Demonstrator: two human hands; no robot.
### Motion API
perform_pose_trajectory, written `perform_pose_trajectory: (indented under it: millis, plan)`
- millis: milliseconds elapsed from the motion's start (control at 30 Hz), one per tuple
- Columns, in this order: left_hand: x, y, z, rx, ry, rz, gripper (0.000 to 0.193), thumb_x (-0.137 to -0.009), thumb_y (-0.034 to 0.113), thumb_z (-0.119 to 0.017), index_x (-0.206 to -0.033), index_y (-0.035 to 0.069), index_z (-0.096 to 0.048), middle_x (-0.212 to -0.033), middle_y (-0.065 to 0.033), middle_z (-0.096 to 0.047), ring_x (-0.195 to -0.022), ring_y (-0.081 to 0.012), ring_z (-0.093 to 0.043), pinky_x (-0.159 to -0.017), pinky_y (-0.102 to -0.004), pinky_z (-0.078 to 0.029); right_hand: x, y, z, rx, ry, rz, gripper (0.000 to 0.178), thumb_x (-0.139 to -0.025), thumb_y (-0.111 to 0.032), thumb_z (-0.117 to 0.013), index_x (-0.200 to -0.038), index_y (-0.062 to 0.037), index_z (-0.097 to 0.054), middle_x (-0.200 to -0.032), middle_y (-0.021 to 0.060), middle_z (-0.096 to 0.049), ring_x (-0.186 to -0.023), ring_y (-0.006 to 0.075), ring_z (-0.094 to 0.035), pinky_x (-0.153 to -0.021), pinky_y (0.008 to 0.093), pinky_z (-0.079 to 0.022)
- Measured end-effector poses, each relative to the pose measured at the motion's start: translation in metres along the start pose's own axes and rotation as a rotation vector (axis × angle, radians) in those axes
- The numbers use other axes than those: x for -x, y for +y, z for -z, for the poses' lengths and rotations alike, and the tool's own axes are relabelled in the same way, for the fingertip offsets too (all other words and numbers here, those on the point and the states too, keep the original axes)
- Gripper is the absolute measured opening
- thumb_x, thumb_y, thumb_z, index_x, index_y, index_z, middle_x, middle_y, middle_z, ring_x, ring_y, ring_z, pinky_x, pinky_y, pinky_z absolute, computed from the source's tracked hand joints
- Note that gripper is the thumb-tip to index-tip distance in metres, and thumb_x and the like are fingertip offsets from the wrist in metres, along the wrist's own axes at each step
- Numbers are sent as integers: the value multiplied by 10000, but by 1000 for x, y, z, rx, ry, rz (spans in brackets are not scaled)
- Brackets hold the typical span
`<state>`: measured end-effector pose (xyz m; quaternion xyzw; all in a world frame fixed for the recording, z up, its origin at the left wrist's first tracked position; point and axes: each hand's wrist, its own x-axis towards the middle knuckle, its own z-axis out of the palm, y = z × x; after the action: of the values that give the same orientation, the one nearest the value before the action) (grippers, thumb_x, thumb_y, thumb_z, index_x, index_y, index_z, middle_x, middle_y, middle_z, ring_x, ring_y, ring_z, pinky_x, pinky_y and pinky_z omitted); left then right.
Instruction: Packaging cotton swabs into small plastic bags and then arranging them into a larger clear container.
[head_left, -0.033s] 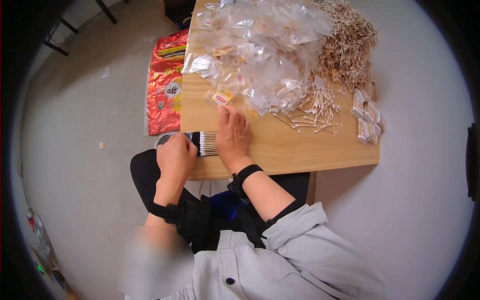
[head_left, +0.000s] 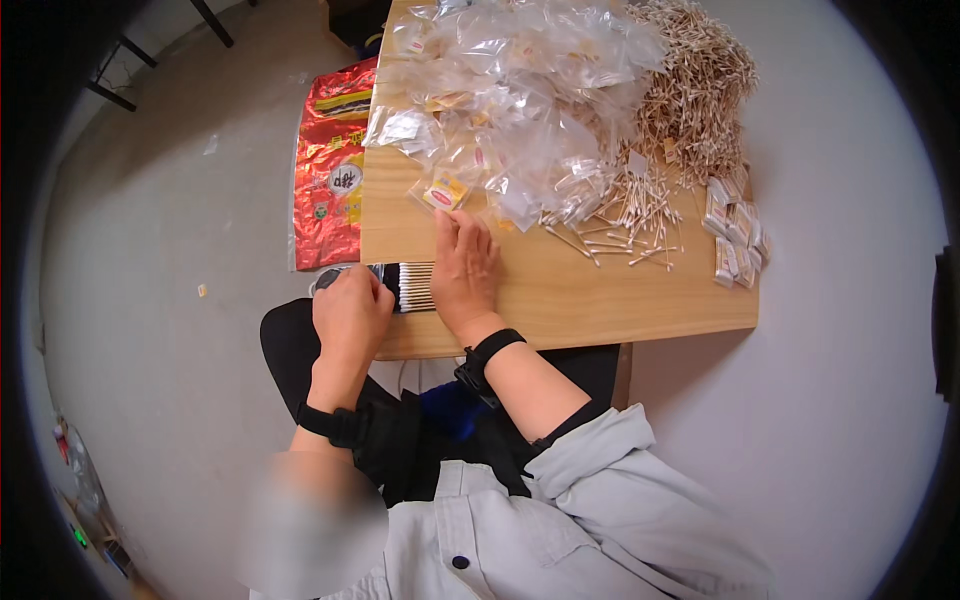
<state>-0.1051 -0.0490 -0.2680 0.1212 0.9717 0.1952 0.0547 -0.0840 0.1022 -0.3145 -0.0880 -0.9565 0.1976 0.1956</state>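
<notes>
Centrally, just above mid-frame: the left hand (head_left: 350, 315) sits curled at the near left corner of the wooden table (head_left: 560, 300), fingers closed around the dark end of a packed row of cotton swabs (head_left: 412, 286); how tightly it grips cannot be told, since the knuckles hide the fingertips. Right hand (head_left: 465, 268) lies palm down and flat on the tabletop, fingers spread a little and pointing toward the top of the frame, its edge touching the right side of the swab row; it holds nothing. Swab row lies between the two hands, white tips aligned, right at the table's near edge

Both wrists carry black bands. Grey jacket sleeve fills the lower right

Just above the right fingertips: a small clear bag with a red-and-yellow label (head_left: 442, 190). Behind it, across the upper middle, a large heap of empty clear plastic bags (head_left: 520, 90). To the right of the heap, loose cotton swabs (head_left: 625, 215) scattered on the wood, and at upper right a big tangled mound of swabs (head_left: 700, 90). Filled small packets (head_left: 735, 235) stacked at the table's right edge

Left of the table, on the grey floor (head_left: 170, 250): a red printed sack (head_left: 335, 170) lying flat
</notes>
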Motion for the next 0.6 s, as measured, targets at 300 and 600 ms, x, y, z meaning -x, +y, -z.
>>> perform_pose_trajectory:
  millis: [300,600]
  plan:
    - [3,2,5,32,7,-14,139,-802,164,-643,-754,36,-615,-741,-151,-661,-702,-350,-640,-654,-453,-481,-1,-5,-1,12,9,-4,486,-856,-27,-519,-1336,-80,-469,-1258,97,-445,-1225,288,-434,-983,433,-363]
    - [3,-1,1,62,41,-36,134,-802,153,-642,-746,37,-606,-750,-147,-660,-687,-347,-630,-646,-447,-456,-1,-19,-11,28,8,13,464,-866,-68,-513,-1328,-86,-475,-1248,86,-459,-1239,271,-439,-983,425,-368]
